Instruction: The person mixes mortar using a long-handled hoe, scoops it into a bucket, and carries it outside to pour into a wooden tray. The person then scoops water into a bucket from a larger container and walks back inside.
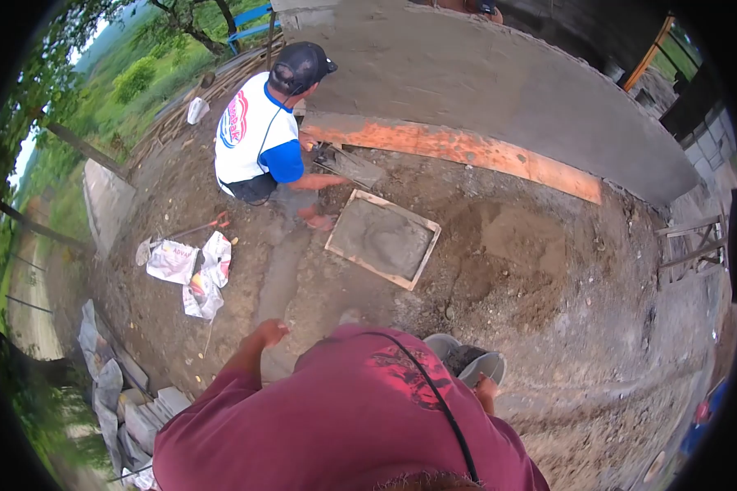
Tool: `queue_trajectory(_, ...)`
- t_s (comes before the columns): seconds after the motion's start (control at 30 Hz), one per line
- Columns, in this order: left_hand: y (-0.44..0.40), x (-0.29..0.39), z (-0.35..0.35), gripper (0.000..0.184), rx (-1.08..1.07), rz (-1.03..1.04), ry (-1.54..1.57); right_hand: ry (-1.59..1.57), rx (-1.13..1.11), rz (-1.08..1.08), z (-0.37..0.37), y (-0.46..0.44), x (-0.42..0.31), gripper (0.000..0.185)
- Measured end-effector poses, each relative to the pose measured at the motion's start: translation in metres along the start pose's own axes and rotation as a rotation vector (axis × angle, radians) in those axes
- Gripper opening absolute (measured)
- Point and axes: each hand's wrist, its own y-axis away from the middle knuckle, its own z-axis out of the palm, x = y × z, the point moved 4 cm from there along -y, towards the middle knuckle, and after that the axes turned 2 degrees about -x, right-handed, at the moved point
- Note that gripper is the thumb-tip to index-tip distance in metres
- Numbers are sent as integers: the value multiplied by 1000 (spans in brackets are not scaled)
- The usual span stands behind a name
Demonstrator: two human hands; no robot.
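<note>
Bucket (489, 365), rounded and grey, meets right hand (486, 388), grip unclear; left hand (272, 331) loosely open over gritty soil (250, 282).

Far wall (483, 90): matt cement render, mostly smooth w/ faint streaks. Board (467, 152) along its ft: wood, patchy smears. Tray (368, 269): rough wood rim; mortar (381, 239) in it matt, lumpy. Sacks (173, 261) on left: crinkled, plastic-looking. Near-right pail (486, 369): smooth, matl unclear. Near shirt (327, 409): matt cloth. Soil (524, 245) on right: rough, gritty.
</note>
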Motion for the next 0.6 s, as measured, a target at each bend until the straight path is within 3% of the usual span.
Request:
queue_trajectory(0.1,-1,1,0,42,10,14,0,105,-41,-200,-1,-11,5,19)
queue_trajectory(0.2,-4,-2,1,42,33,30,1,205,-78,-267,2,-17,3,19)
queue_trajectory(0.37,-3,-8,2,35,39,36,8,141,-72,-216,4,-7,-7,21)
queue_trajectory(0.6,4,-3,-12,41,22,-29,3,147,-59,-155,7,-18,-10,22)
